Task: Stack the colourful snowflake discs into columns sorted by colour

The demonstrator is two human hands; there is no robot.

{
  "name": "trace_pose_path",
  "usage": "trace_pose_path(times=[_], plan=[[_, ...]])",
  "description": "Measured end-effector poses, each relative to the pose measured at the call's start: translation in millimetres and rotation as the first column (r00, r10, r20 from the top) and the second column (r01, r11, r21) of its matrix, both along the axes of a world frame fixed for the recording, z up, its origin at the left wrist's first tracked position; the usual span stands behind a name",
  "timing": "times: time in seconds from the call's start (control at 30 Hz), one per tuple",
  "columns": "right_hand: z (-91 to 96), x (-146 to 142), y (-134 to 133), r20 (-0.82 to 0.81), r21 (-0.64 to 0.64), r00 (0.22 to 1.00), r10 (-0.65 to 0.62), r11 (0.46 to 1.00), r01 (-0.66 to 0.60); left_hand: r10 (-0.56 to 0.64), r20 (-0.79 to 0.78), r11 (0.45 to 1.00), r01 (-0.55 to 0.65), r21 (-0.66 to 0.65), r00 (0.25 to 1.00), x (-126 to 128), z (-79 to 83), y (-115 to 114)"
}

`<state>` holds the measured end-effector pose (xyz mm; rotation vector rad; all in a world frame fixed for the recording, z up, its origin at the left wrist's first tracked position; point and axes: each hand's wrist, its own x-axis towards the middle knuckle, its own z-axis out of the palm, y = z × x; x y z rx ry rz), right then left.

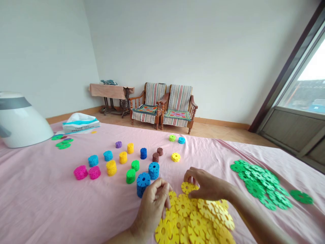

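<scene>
Right hand, thumb and fingers apart, arches over a yellow disc at the far edge of the yellow pile. Left hand curls at the pile's left edge, just beside a blue stack; whether it grips anything, I cannot tell.

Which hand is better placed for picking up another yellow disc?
Probably the right hand: it arches over a yellow disc at the far edge of the pile, while the left hand curls at its left side.
</scene>
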<state>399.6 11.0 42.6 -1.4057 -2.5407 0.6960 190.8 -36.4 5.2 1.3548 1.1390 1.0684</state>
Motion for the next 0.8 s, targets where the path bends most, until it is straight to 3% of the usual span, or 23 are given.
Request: trace_pose_path(times=[0.27,0.63,0.8], plan=[[-1.8,-13.1,-8.6,0.048,0.128,0.998,-0.028,0.992,0.021,-0.01,-0.02,1.0,0.011,0.01,1.0,-1.4,-1.0,0.9],[-11.9,-7.1,8.1,-0.188,-0.103,0.976,-0.108,0.991,0.089,-0.046,-0.023,0.999,0.047,0.025,0.999,-1.6,-8.7,2.2],[-6.6,-14.5,6.6,-0.436,-0.29,0.887,-0.154,0.957,0.023,-0.049,-0.038,0.998,0.05,0.027,0.998,-0.4,-7.1,0.6]])
